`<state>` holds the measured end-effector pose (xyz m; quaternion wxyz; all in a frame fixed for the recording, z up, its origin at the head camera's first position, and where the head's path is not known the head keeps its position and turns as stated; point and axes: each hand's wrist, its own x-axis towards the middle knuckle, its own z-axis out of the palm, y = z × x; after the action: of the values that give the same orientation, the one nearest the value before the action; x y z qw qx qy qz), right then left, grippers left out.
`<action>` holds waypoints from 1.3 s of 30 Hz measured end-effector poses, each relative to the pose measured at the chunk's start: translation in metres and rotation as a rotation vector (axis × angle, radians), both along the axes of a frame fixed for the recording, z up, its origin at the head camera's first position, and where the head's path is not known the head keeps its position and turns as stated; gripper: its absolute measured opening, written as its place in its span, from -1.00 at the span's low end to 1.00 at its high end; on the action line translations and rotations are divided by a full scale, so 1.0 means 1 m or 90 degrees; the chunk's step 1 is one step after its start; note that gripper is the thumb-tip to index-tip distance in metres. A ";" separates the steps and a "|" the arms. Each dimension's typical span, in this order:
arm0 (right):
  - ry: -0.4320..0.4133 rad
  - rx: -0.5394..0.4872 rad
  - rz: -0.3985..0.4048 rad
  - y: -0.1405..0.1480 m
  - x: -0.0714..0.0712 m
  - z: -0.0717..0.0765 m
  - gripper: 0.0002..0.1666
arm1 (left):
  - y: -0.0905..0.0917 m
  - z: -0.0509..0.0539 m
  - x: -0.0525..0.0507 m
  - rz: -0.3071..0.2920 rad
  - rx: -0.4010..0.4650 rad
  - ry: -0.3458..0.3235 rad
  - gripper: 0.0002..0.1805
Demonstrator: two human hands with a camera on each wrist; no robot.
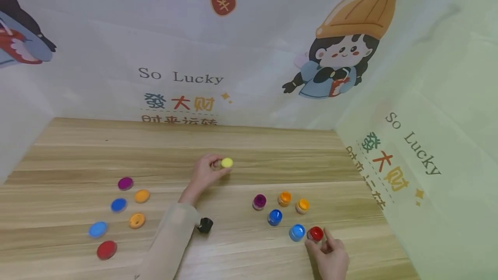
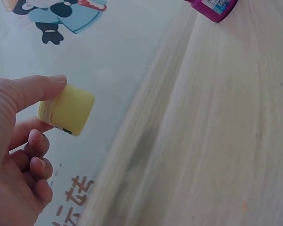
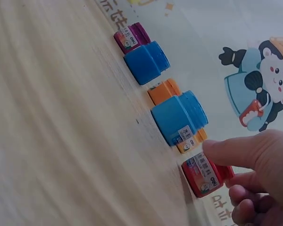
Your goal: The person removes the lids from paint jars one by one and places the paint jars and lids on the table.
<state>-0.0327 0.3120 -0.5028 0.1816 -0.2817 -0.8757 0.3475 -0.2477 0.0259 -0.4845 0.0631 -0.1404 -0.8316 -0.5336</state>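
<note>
My left hand [image 1: 206, 171] pinches a small yellow paint jar [image 2: 70, 109] between thumb and fingers. It is held above the back of the table, with its pale yellow top [image 1: 227, 163] showing in the head view. At the front right, my right hand [image 1: 330, 256] has thumb and fingers on either side of a red paint jar [image 3: 203, 174], gripping it near its top. The red jar is lidless, with red paint showing. Just left of it stands a light blue jar [image 1: 297, 232]. Other lidless jars are dark blue [image 1: 274, 217], purple [image 1: 259, 202], and orange [image 1: 285, 198].
A second orange-yellow jar [image 1: 302, 205] stands in the group. Several loose lids lie on the left of the table, among them a red lid [image 1: 106, 249] and a purple lid [image 1: 125, 183]. Printed white sheets [image 1: 256, 68] wall the table's back and sides.
</note>
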 end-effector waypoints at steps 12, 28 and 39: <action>0.213 0.009 0.111 -0.042 -0.018 0.024 -0.57 | -0.009 0.038 0.030 -0.059 -0.006 0.038 -0.64; 0.343 0.002 0.353 -0.110 -0.045 0.049 -0.58 | -0.015 0.073 0.072 -0.130 -0.013 0.157 -0.64; 0.379 -0.036 0.414 -0.137 -0.059 0.064 -0.61 | -0.013 0.084 0.089 -0.179 -0.010 0.197 -0.66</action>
<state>-0.0915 0.1755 -0.4390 0.2995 0.1158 -0.8186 0.4762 -0.1589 0.0125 -0.4006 0.1141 -0.3358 -0.7885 -0.5026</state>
